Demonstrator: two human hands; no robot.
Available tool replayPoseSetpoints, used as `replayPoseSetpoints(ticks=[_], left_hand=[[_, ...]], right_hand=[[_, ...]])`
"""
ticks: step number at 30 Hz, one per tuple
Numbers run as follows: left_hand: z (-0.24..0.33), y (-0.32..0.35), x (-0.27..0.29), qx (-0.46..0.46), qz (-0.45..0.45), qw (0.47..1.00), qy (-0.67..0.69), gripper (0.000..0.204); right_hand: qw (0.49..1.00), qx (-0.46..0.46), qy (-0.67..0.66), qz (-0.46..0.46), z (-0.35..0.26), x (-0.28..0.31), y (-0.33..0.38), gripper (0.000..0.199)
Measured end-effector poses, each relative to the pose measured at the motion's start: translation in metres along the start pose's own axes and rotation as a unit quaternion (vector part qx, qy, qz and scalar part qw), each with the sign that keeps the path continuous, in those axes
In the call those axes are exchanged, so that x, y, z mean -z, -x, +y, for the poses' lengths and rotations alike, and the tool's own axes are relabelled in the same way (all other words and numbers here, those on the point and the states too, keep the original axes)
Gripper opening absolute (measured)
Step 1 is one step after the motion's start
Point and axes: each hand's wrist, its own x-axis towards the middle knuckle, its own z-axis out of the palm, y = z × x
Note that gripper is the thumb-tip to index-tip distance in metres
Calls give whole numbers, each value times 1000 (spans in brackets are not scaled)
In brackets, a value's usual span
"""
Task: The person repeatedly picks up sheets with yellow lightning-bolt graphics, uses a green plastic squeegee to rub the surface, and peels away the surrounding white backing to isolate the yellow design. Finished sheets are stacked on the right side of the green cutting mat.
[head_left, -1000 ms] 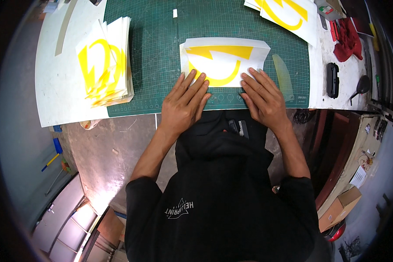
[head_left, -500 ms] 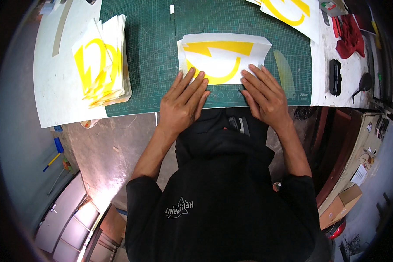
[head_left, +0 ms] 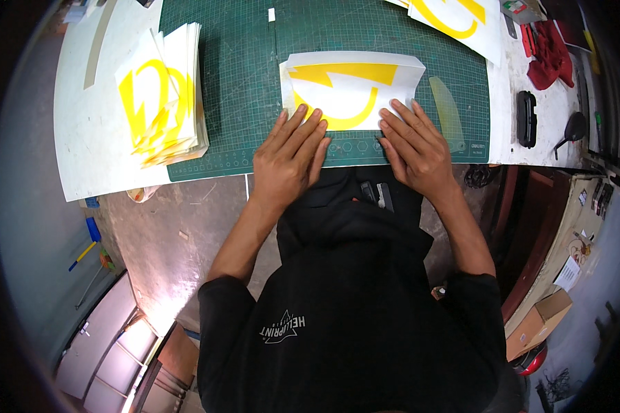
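Both hands, left hand (head_left: 289, 155) and right hand (head_left: 413, 144), are lying flat, fingers spread, gripping nothing, pressing the sheet's (head_left: 351, 86) near edge onto the mat (head_left: 241, 103); uneven pressure is probably risking creasing or shifting it.

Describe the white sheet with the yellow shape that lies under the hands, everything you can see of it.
The sheet is white and thin, like paper or sticker backing, with a yellow curved band and a pointed bar on it. It lies flat on the green cutting mat, its long side toward the person, corners slightly lifted. The left hand presses fingertips on its near left edge; the right hand does so on its near right edge. Nothing else touches it.
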Motion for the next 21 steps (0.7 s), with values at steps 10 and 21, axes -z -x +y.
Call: replayPoseSetpoints(ticks=[10, 21], left_hand=[[7, -12, -6, 53, 44, 997, -32, 32], [-9, -9, 12, 104, 33, 994, -10, 26]], right_hand=[[997, -41, -16, 57, -5, -6, -17, 15], [998, -49, -20, 23, -42, -30, -60, 27]])
